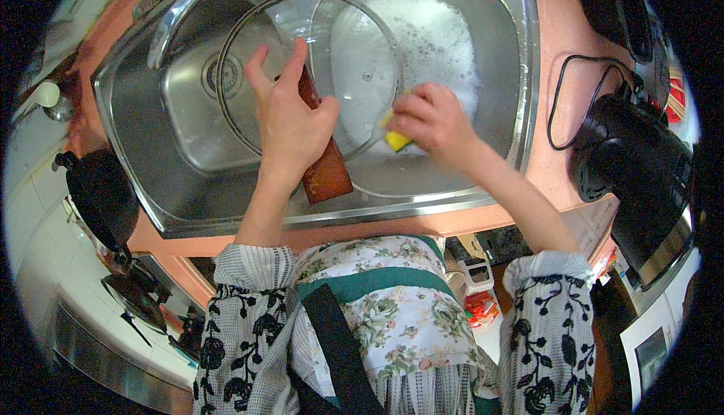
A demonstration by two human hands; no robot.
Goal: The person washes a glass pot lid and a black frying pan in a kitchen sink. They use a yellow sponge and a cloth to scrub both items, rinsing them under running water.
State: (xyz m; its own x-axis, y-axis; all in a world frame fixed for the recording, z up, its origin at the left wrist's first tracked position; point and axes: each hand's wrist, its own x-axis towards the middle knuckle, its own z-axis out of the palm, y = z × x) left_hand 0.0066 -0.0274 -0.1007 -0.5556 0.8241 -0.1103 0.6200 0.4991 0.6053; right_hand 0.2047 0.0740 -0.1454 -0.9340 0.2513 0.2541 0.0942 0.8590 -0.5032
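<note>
A round clear glass lid with a rim band is over the middle of the stainless steel double sink, spanning both basins. My left hand steadies it, thumb and two fingers spread across the glass; the other fingers and the exact grip are hidden. Beneath that hand a brown, worn rectangular block lies across the divider between the basins. My right hand pinches a yellow sponge with a green side against the lid's right rim. This hand is slightly blurred.
Foamy water stands in the right basin. The left basin has a drain strainer, with a chrome faucet above it. A black appliance and its cord sit right; a dark pan is left.
</note>
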